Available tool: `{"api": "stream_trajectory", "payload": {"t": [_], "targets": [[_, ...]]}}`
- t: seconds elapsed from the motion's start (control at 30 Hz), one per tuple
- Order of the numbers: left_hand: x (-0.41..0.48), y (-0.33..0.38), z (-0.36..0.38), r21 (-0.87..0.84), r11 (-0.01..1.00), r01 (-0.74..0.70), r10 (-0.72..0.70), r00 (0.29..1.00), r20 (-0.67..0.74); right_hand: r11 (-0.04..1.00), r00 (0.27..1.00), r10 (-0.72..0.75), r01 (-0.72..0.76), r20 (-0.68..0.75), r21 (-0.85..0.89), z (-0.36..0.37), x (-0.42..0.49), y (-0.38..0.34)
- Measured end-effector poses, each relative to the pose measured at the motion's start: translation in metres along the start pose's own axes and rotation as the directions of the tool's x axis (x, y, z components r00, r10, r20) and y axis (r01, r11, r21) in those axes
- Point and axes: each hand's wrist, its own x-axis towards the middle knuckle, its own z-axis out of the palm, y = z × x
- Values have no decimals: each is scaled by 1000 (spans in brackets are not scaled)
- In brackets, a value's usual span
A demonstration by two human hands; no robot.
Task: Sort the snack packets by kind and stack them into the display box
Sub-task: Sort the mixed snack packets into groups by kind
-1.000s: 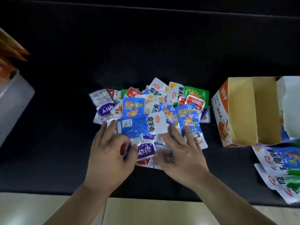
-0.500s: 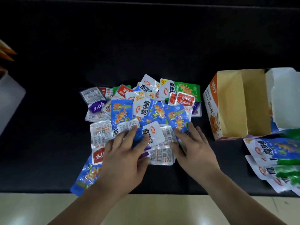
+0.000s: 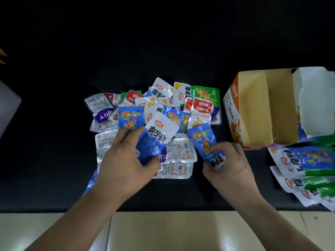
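A pile of small snack packets (image 3: 163, 105) in blue, red, green, purple and silver lies on the black table top. My left hand (image 3: 126, 160) grips a blue and white packet (image 3: 155, 138) at the pile's near side. My right hand (image 3: 228, 163) pinches another blue packet (image 3: 204, 142) by its lower end, just right of the pile. The open cardboard display box (image 3: 253, 113), orange outside and tan inside, stands to the right and looks empty.
Larger blue and green packets (image 3: 308, 169) lie fanned out at the right below the box. A torn white flap (image 3: 315, 98) sticks up at the box's far right. A pale container corner (image 3: 7, 109) shows at the left edge. Beige floor tiles (image 3: 163, 232) lie below the table's front edge.
Both hands went from lying flat on the pile to each holding a blue packet. The right hand shifted right toward the box. The pile has been spread apart.
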Motion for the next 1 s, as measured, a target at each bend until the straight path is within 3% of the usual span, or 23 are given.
{"api": "stream_trajectory", "payload": {"t": [0.1, 0.23, 0.37, 0.47, 0.6, 0.7, 0.8, 0.93, 1.0], "targets": [[-11, 30, 6, -366, 912, 187, -166, 982, 88, 971, 996, 84, -78, -15, 227, -9, -7, -20], [-24, 58, 28, -642, 640, 423, -283, 906, 315, 839, 975, 184, -223, 126, 497, -13, -11, -37], [-26, 59, 38, -697, 562, 445, -281, 895, 346, 760, 945, 224, -322, 238, 564, -17, -12, -30], [-24, 55, 40, -674, 588, 447, -291, 894, 339, 689, 945, 216, -327, 247, 647, -21, -15, -25], [-24, 57, 44, -673, 590, 446, -265, 894, 360, 684, 955, 189, -296, 231, 666, -23, -21, -23], [-27, 66, 52, -685, 575, 447, -218, 891, 399, 547, 937, 204, -349, 283, 761, -21, -23, -25], [-29, 76, 59, -719, 495, 488, -204, 870, 449, 616, 947, 231, -320, 224, 720, -14, -25, -22], [-32, 85, 68, -706, 480, 521, -176, 845, 505, 626, 937, 283, -342, 204, 701, -16, -27, -13], [-32, 86, 74, -681, 520, 516, -190, 847, 496, 747, 952, 265, -302, 150, 593, -25, -27, -6]]}}
